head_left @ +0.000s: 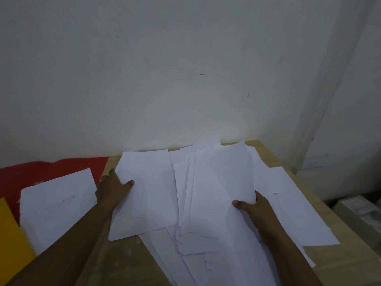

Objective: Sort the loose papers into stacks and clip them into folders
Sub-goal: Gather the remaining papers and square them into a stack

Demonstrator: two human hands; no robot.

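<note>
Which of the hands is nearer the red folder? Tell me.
Left. The left hand grips a sheet just beside the red folder at the table's left edge. The right hand holds a sheaf of papers well to the right.

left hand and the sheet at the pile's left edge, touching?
Touching. The head view shows the left hand gripping the left edge of the sheet: thumb lies on top, fingers tucked beneath.
</note>
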